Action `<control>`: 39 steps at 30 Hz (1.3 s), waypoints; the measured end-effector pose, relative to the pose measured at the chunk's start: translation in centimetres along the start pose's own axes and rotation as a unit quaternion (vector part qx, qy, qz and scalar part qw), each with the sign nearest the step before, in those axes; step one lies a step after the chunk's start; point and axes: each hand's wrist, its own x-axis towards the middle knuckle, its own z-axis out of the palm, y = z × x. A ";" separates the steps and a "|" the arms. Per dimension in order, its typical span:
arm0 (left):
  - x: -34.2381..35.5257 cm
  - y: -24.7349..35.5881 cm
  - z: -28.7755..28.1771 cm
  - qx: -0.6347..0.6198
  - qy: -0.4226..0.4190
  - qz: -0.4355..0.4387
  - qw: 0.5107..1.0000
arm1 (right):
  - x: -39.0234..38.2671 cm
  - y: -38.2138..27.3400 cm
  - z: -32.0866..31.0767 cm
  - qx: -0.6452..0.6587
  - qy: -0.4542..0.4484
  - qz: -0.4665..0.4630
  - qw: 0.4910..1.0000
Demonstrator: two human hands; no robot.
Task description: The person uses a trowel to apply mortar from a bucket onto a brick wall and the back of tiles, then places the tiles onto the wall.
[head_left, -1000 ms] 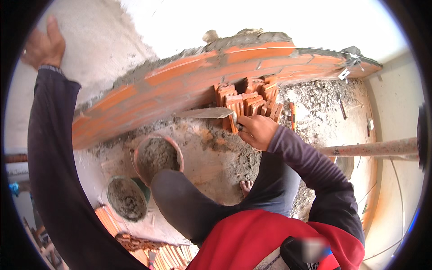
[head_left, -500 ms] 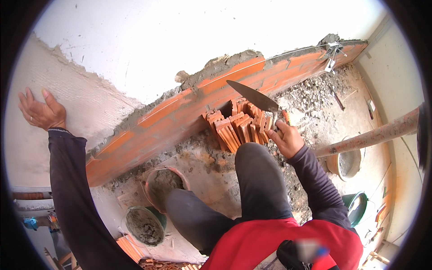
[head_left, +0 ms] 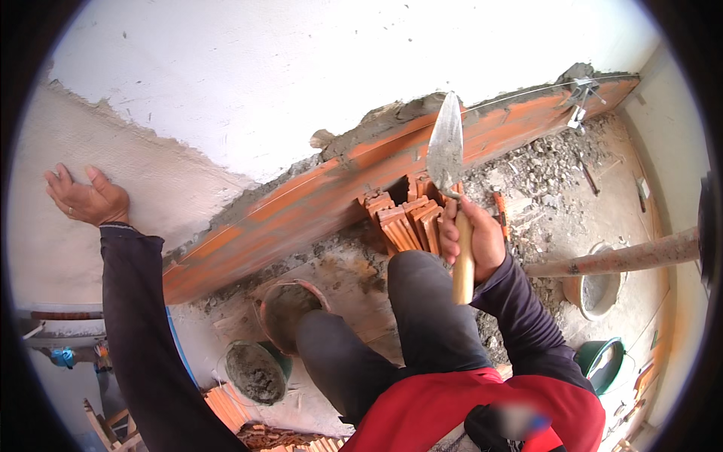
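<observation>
In my right hand (head_left: 482,239) is a pointing trowel (head_left: 446,147), gripped by its pale wooden handle. Its pointed metal blade is tilted up in front of the low brick wall (head_left: 361,175). My left hand (head_left: 88,197) rests against the rough plastered wall (head_left: 181,181) at the left, palm side partly showing, fingers spread and holding nothing. Grey mortar tops the orange bricks, and a thin string runs along the course. Below the trowel stands a stack of hollow clay bricks (head_left: 407,224) by my knee.
Mortar fills a bucket (head_left: 282,310) beside my knee and a green bucket (head_left: 260,371) lower left. On the right are a pale bucket (head_left: 600,290), a green tub (head_left: 602,365) and a slanting pole (head_left: 617,258). Rubble (head_left: 523,181) covers the floor along the wall.
My right hand has turned the trowel from pointing up-left to nearly upright, so its handle now shows. My left hand stays on the wall; the whole view has shifted slightly.
</observation>
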 end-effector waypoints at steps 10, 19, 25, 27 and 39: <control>0.1 0.4 0.2 -0.009 -0.004 -0.028 1.000 | -0.9 6.7 2.7 -0.140 -0.134 0.142 0.971; -0.3 0.3 0.3 0.000 -0.010 -0.030 1.000 | -0.4 7.3 2.7 -0.272 -0.234 0.088 0.929; -0.3 0.0 0.4 0.007 -0.011 -0.025 1.000 | 0.6 4.1 5.3 -0.115 -0.230 0.283 0.924; -0.5 0.2 0.4 0.002 -0.011 -0.027 1.000 | 0.6 3.5 5.7 -0.071 -0.215 0.292 0.929; -0.3 -0.7 0.5 0.000 -0.005 -0.026 1.000 | 3.4 1.5 -4.5 -0.678 -0.204 -0.078 0.702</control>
